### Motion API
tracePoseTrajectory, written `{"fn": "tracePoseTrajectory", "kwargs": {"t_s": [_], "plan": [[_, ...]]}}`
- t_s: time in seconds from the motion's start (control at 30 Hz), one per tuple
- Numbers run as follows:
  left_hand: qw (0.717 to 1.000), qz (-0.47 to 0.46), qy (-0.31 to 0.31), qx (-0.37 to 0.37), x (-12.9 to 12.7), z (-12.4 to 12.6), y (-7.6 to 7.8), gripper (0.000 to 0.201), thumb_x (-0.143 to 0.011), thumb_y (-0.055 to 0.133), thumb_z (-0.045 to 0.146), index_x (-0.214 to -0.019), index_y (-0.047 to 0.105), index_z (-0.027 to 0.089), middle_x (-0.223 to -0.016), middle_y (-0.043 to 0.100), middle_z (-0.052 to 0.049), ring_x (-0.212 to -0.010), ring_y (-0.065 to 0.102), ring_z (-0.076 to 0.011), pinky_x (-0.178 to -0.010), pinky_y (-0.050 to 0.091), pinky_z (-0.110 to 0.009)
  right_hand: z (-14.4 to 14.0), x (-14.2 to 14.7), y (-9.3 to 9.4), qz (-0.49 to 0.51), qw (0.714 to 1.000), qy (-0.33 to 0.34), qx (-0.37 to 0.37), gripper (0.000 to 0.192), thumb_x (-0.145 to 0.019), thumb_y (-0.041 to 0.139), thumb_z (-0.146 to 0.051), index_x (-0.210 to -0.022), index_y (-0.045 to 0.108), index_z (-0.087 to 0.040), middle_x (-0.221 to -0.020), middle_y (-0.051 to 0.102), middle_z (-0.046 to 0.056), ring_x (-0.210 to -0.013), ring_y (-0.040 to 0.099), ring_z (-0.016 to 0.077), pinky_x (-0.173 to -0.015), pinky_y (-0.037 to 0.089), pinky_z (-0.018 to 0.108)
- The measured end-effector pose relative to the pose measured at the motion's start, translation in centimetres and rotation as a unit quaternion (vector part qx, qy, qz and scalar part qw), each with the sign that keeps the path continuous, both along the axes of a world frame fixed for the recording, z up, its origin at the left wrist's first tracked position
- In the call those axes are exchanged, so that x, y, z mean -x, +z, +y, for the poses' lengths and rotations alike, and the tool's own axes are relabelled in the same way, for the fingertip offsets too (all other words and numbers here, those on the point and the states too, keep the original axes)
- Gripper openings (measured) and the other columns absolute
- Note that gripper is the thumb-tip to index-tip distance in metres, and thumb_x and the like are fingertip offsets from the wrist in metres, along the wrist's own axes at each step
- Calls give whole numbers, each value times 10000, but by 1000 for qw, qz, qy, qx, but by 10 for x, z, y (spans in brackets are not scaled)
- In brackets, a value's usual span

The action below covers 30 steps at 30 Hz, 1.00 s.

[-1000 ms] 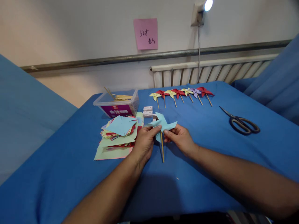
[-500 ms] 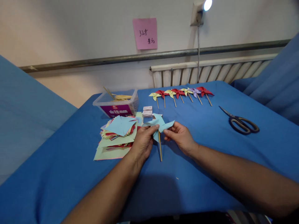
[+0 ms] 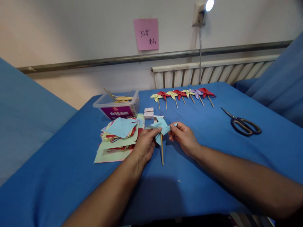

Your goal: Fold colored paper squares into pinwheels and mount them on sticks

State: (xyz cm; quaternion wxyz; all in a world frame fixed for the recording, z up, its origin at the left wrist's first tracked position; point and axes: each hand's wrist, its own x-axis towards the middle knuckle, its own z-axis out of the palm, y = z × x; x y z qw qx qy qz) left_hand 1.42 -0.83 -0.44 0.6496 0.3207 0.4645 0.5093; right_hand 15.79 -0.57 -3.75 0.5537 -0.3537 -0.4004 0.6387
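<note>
L hand: our left hand (image 3: 145, 145) pinches the left blade of a light-blue folded-paper pinwheel (image 3: 161, 125) betw. thumb & fingertips; grip closed tight on the paper.
R hand: our right hand (image 3: 183, 137) pinches the right blade of the same pinwheel, fingers curled, thumb on top; also closed on the paper.
Pinwheel: we hold it just above the blue cloth-covered table (image 3: 213, 148), centre of the work area, betw. both hands. Its thin wooden stick (image 3: 162, 150) points down toward us, lower end near or on the cloth; we can't tell if it touches.
Paper stack: messy pile of coloured square paper sheets (image 3: 118, 135) (pale green, blue, red, yellow) just left of our L hand, flat on the cloth.
Box: clear plastic tub w/ purple label (image 3: 117, 107) behind the pile, holding wooden sticks.
Small boxes: two little white boxes (image 3: 149, 113) just beyond the pinwheel, stacked or side by side; can't tell which.
Row: seven finished paper pinwheels on sticks (image 3: 182, 94) (yellow, red, one purple) lying in a line at the far side, well apart from our hands.
Scissors: black-handled metal scissors (image 3: 242, 123) to the right, blades shut, well apart from R hand.
Wall: pink sticky note (image 3: 146, 34) w/ handwriting, lamp (image 3: 203, 8) lit, white radiator (image 3: 213, 74) behind the table.
</note>
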Motion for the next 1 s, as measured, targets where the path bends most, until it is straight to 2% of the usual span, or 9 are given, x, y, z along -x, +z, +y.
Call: {"fn": "tracePoseTrajectory", "kwargs": {"t_s": [0.1, 0.2, 0.3, 0.43, 0.63, 0.77, 0.87, 1.0], "plan": [[1000, -8, -8, 4, 0, -1, 1, 156, -639, 780, 234, -730, 727, 119, -689, 703, -59, -609, 609, -148, -618, 479, -267, 2, -1, -2, 4, 1000, -5, 3, 365, -753, 719, -524, -707, 584, -188, -605, 583, -36, -513, 527, 87, -495, 409, 224], [1000, -14, -12, 12, 0, -1, 1, 142, -651, 772, 234, -727, 724, 124, -663, 692, -53, -583, 597, -143, -590, 477, -261, 3, 0, -2, 5, 1000, 11, 10, 368, -723, 741, -529, -775, 594, -195, -592, 585, -43, -500, 524, 92, -491, 412, 230], [999, -31, -14, 26, 1, 0, 0, 142, -654, 770, 223, -741, 721, 123, -653, 685, -50, -581, 601, -147, -595, 491, -264, -1, 2, -1, 7, 999, 32, -5, 411, -636, 832, -420, -892, 582, -218, -634, 623, -56, -518, 552, 95, -519, 444, 236], [997, -55, -26, 41, 1, -1, 0, 142, -647, 769, 192, -748, 716, 107, -651, 680, -46, -570, 601, -135, -584, 497, -249, -4, 7, -1, 17, 998, 39, -40, 448, -579, 869, -302, -887, 552, -225, -716, 670, -51, -603, 615, 105, -587, 496, 247], [994, -60, -79, 40, -3, -4, 3, 130, -651, 746, 185, -731, 706, 89, -615, 668, -57, -544, 614, -158, -586, 511, -280, 0, 7, -5, -15, 998, 16, -50, 384, -612, 841, -357, -791, 532, -215, -588, 616, -71, -464, 543, 90, -468, 452, 229], [995, -59, -70, 34, -2, -4, 2, 143, -668, 739, 214, -731, 706, 91, -619, 669, -60, -550, 616, -166, -586, 509, -290, 1, 7, -6, -19, 998, 21, -54, 386, -617, 831, -375, -800, 529, -220, -614, 608, -65, -488, 548, 97, -467, 448, 230], [998, -57, -15, 15, 0, -2, 2, 157, -648, 764, 203, -756, 716, 100, -662, 686, -47, -580, 615, -143, -593, 500, -259, 0, 7, -7, -39, 997, -2, -70, 415, -641, 817, -355, -920, 532, -241, -723, 619, -50, -585, 578, 114, -539, 484, 254], [998, -41, 50, -16, 2, 1, 2, 211, -609, 799, 174, -798, 727, 113, -703, 702, -32, -635, 624, -135, -635, 503, -240, -2, 2, -8, -143, 974, -111, -140, 573, -669, 806, -343, -1138, 482, -281, -1109, 594, 42, -885, 610, 179, -725, 524, 337]]}}
